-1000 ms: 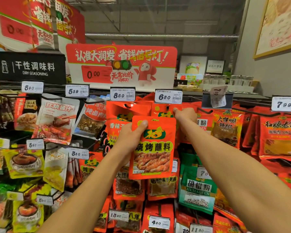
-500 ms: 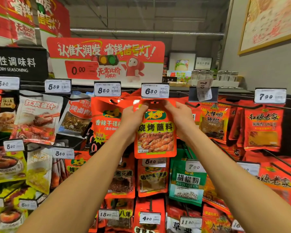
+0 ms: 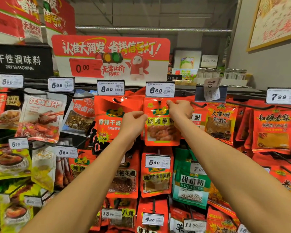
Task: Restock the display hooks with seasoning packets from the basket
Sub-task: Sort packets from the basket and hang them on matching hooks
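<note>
An orange-red seasoning packet (image 3: 160,130) with yellow lettering and a photo of grilled meat hangs high on the display, its punched hole at the hook (image 3: 159,102) under the 6.80 price tag (image 3: 160,89). My left hand (image 3: 133,124) pinches the packet's left edge at mid height. Fingers of my right hand (image 3: 180,111) grip its top right corner beside the hook. Both arms reach up from below. The basket is out of view.
Rows of hooks hold other packets: an orange one under the 8.50 tag (image 3: 110,89) at the left, red ones (image 3: 274,130) at the right, a green pepper packet (image 3: 191,185) below. A red promotion sign (image 3: 110,59) stands above the rack.
Both hands have lifted the packet from chest height up to the top row. Its hole now sits at the hook under the 6.80 tag, and my right hand has moved to the top corner.
</note>
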The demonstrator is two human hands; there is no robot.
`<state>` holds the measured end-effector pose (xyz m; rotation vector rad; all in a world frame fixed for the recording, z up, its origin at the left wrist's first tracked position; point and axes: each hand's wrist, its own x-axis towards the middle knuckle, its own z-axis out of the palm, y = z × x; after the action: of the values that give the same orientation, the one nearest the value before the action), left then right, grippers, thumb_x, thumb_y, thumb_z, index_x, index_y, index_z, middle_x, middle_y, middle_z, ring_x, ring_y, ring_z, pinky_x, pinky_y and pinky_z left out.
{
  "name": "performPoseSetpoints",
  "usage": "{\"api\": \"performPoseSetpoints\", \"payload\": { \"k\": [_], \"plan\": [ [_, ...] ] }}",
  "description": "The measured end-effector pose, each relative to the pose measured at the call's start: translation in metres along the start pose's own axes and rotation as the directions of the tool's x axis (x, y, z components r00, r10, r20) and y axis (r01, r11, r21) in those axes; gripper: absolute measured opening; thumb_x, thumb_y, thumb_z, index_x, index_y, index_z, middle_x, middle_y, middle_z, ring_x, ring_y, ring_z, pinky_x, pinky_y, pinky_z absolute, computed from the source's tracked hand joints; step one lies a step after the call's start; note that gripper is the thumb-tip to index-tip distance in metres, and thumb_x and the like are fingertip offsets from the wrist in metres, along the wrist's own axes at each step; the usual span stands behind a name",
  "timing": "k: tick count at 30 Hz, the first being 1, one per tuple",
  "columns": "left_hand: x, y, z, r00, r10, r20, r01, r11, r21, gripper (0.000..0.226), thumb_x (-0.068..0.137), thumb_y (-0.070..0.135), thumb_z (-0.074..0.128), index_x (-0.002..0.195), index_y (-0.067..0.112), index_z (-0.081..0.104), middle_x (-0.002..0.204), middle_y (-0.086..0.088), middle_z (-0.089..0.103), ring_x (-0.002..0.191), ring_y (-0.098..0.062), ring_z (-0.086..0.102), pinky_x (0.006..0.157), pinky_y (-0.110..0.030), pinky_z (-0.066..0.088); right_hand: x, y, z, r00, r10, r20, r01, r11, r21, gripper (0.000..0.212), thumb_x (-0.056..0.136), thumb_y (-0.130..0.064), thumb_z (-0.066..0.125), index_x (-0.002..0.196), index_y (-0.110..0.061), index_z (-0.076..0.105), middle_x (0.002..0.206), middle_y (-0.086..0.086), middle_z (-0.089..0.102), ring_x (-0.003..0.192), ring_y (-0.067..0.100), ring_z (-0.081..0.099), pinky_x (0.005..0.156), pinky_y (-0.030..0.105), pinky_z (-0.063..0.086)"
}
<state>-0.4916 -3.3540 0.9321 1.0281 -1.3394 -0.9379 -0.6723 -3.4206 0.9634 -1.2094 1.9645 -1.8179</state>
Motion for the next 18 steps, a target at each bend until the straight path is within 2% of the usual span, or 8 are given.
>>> {"api": "performPoseSetpoints", "payload": {
  "k": [3, 7, 9, 11, 13, 15, 16, 18],
  "plan": [
    [-0.002, 0.000, -0.004, 1.000, 0.014, 0.015, -0.014, 1.000, 0.025, 0.006, 0.096, 0.022, 0.064, 0.098, 0.022, 0.070, 0.107, -0.007, 0.072, 0.099, -0.022, 0.070, 0.087, -0.040, 0.059, 0.011, -0.001, 0.006, 1.000, 0.007, 0.001, -0.007, 0.993, -0.114, 0.040, 0.088, -0.050, 0.073, 0.069, -0.015, 0.068, 0.082, 0.003, 0.068, 0.069, 0.024, 0.059, 0.059, 0.028, 0.037],
    [-0.005, 0.000, -0.006, 1.000, -0.006, 0.022, 0.005, 0.999, 0.049, 0.013, 0.098, 0.023, 0.061, 0.091, 0.027, 0.070, 0.098, -0.003, 0.074, 0.077, -0.012, 0.071, 0.050, -0.018, 0.050, 0.017, 0.000, 0.004, 0.999, 0.011, 0.042, -0.004, 0.985, -0.173, 0.044, 0.088, -0.054, 0.071, 0.071, -0.015, 0.062, 0.087, 0.007, 0.069, 0.067, 0.024, 0.056, 0.057, 0.029, 0.035],
    [-0.009, -0.002, -0.006, 0.999, -0.025, 0.046, 0.023, 0.999, 0.046, 0.012, 0.099, 0.022, 0.059, 0.096, 0.023, 0.071, 0.099, -0.003, 0.075, 0.082, -0.015, 0.074, 0.058, -0.022, 0.055, 0.016, 0.003, -0.003, 0.997, -0.007, 0.079, 0.023, 0.980, -0.197, 0.044, 0.089, -0.055, 0.069, 0.077, -0.013, 0.065, 0.090, 0.008, 0.070, 0.073, 0.026, 0.061, 0.057, 0.029, 0.036],
    [-0.013, -0.003, -0.006, 0.996, -0.047, 0.079, 0.047, 0.999, 0.014, 0.014, 0.099, 0.019, 0.057, 0.096, 0.019, 0.071, 0.100, -0.005, 0.077, 0.086, -0.021, 0.076, 0.072, -0.031, 0.061, 0.010, 0.009, -0.015, 0.995, -0.038, 0.094, 0.054, 0.985, -0.166, 0.040, 0.093, -0.051, 0.065, 0.094, -0.011, 0.071, 0.101, 0.009, 0.072, 0.095, 0.032, 0.067, 0.071, 0.029, 0.041],
    [-0.016, -0.006, -0.005, 0.991, -0.069, 0.116, 0.071, 0.997, -0.014, 0.016, 0.100, 0.017, 0.056, 0.098, 0.016, 0.072, 0.098, -0.007, 0.079, 0.082, -0.023, 0.077, 0.076, -0.036, 0.062, -0.004, 0.018, -0.031, 0.996, -0.056, 0.065, 0.062, 0.993, -0.098, 0.033, 0.097, -0.043, 0.062, 0.107, -0.013, 0.071, 0.112, 0.008, 0.072, 0.107, 0.029, 0.066, 0.082, 0.029, 0.044],
    [-0.020, -0.008, -0.005, 0.985, -0.090, 0.144, 0.095, 0.995, -0.027, 0.016, 0.099, 0.017, 0.056, 0.099, 0.015, 0.072, 0.094, -0.008, 0.079, 0.074, -0.019, 0.075, 0.075, -0.036, 0.060, -0.023, 0.029, -0.050, 0.995, -0.031, 0.098, 0.025, 0.998, 0.062, 0.022, 0.098, -0.031, 0.060, 0.100, -0.011, 0.070, 0.099, 0.009, 0.075, 0.087, 0.025, 0.071, 0.075, 0.032, 0.054],
    [-0.023, -0.009, -0.005, 0.984, -0.098, 0.152, 0.105, 0.994, -0.037, 0.015, 0.099, 0.018, 0.056, 0.099, 0.015, 0.072, 0.091, -0.007, 0.079, 0.071, -0.017, 0.074, 0.073, -0.035, 0.059, -0.034, 0.034, -0.061, 0.986, 0.008, 0.169, -0.039, 0.982, 0.183, 0.018, 0.097, -0.023, 0.059, 0.094, -0.008, 0.069, 0.083, 0.010, 0.076, 0.068, 0.022, 0.070, 0.062, 0.030, 0.057],
    [-0.031, -0.012, -0.005, 0.979, -0.104, 0.174, 0.117, 0.991, -0.062, 0.016, 0.098, 0.019, 0.056, 0.100, 0.014, 0.071, 0.086, -0.005, 0.079, 0.069, -0.016, 0.073, 0.069, -0.031, 0.059, -0.057, 0.045, -0.087, 0.943, 0.043, 0.329, -0.157, 0.931, 0.329, 0.013, 0.097, -0.011, 0.057, 0.088, -0.006, 0.065, 0.059, 0.005, 0.069, 0.044, 0.016, 0.061, 0.041, 0.022, 0.049]
  ]
}}
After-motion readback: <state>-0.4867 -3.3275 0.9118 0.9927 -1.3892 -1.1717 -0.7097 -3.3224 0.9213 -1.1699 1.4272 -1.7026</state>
